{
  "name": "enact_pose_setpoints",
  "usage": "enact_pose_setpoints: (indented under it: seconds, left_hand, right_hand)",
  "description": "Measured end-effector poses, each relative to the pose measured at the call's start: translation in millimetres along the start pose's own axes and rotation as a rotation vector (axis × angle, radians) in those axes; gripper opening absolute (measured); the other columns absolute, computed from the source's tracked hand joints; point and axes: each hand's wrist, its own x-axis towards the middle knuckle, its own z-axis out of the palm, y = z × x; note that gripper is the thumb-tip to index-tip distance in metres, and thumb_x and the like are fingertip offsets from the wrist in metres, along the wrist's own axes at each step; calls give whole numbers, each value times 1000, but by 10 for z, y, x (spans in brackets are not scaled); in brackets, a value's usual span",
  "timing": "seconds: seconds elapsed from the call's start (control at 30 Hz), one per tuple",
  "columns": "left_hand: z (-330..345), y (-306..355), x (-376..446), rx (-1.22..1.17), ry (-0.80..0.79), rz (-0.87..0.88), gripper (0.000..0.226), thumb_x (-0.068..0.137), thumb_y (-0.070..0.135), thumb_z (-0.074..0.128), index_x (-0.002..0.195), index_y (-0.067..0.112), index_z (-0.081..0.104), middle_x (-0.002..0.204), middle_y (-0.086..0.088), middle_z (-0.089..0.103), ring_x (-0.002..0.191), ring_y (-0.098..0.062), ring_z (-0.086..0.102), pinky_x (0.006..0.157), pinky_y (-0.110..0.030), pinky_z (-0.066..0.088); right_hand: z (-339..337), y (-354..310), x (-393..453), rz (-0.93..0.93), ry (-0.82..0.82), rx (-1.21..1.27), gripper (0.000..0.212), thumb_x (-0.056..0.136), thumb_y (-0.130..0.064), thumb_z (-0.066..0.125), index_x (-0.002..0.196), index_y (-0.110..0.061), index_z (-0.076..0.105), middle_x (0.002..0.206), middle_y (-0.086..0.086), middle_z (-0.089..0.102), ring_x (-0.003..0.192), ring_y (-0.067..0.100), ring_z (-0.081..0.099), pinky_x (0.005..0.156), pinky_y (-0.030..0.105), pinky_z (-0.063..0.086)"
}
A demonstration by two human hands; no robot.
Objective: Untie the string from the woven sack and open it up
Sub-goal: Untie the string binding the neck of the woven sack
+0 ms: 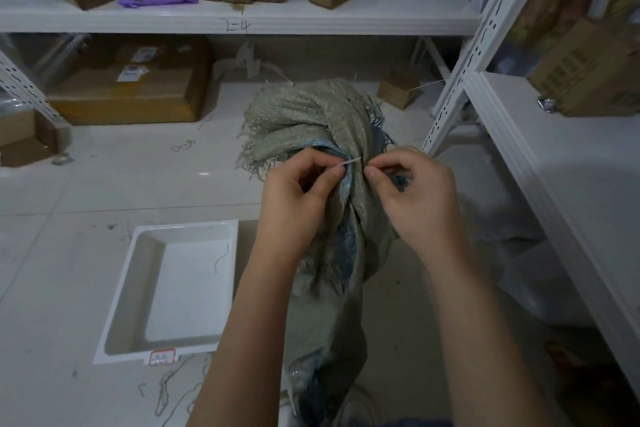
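the sack [322, 135] stands on the floor, neck bunched. left hand [294, 198] and right hand [412, 191] each pinch the string [351, 161] between thumb and forefinger at the neck.

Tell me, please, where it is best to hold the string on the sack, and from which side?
Probably pinch the string at its short free end, coming from the left, where it sticks out of the gathered neck of the woven sack; the rest lies buried in folds.

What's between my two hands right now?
In the head view, a thin white string spans the left hand and right hand, across the bunched grey woven sack.
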Motion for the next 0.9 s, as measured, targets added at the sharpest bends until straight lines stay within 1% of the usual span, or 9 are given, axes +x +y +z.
enact_pose_setpoints:
  seconds: [0.17, 0.3, 0.37, 0.5, 0.57, 0.63, 0.7, 0.8, 0.9]
  left_hand:
    - [33, -56, -3, -23, -10, -52, 20, 82, 2, 67, 76, 21, 67, 74, 12, 67, 69, 8, 61, 75, -12, 51]
    - [102, -167, 19, -145, 43, -146, 22, 80, 2, 69, 73, 23, 71, 64, 19, 71, 69, 6, 65, 74, -10, 52]
    - [149, -305, 35, -155, 28, -171, 20, 80, 1, 69, 75, 20, 72, 65, 18, 71, 69, 6, 66, 73, -9, 52]
    - [215, -823, 76, -143, -19, -276, 19, 78, 0, 70, 77, 18, 73, 64, 20, 70, 67, 10, 65, 74, -7, 52]
    - [248, -1142, 48, -115, -37, -342, 14, 78, 0, 71, 81, 13, 75, 69, 18, 70, 66, 10, 65, 76, -8, 52]
    - [278, -1466, -16, -80, -73, -400, 11, 78, 1, 71, 87, 5, 75, 74, 13, 69, 64, 13, 64, 74, -6, 51]
    - [304, -1782, -110, -53, -104, -453, 14, 79, -1, 70, 92, -1, 74, 76, 10, 68, 64, 16, 63, 70, -3, 49]
    - [345, -2247, -256, 24, -163, -499, 14, 79, -1, 69, 92, -3, 74, 82, 6, 69, 64, 20, 61, 67, 1, 46]
    - [409, -2686, -383, 80, -210, -535, 11, 79, 1, 70, 89, 0, 75, 86, 2, 70, 65, 21, 61, 70, 2, 46]
  right_hand:
    - [71, 64, -4, 160, -81, 104, 19, 83, -9, 64, 77, -26, 62, 71, -18, 61, 71, 2, 61, 70, 10, 47]
    - [221, 77, -5, 272, 8, 263, 28, 81, -7, 66, 71, -32, 61, 72, -17, 63, 67, -7, 62, 68, 6, 47]
    - [313, 154, 5, 315, 32, 295, 23, 81, -10, 67, 72, -30, 61, 71, -17, 63, 64, -11, 61, 65, 4, 46]
    - [568, 572, -1, 357, -79, 209, 7, 81, -13, 68, 86, -18, 67, 75, -15, 63, 72, -8, 59, 67, 1, 46]
    - [764, 825, -94, 407, -101, 202, 11, 82, -9, 67, 93, -8, 70, 79, -7, 64, 72, -5, 59, 68, 1, 45]
    - [993, 1070, -238, 461, -138, 174, 15, 83, -7, 65, 97, -2, 69, 83, -1, 64, 75, 7, 62, 73, 10, 48]
    - [1211, 1319, -412, 490, -196, 121, 18, 84, -6, 63, 99, 0, 68, 87, 4, 65, 80, 12, 61, 77, 18, 48]
    - [1486, 1688, -661, 507, -292, 15, 19, 85, -8, 62, 101, 1, 68, 92, 11, 70, 83, 16, 63, 73, 13, 42]
    - [1725, 2018, -887, 569, -345, -40, 23, 87, -11, 60, 106, -1, 67, 101, 15, 72, 92, 22, 66, 76, 18, 43]
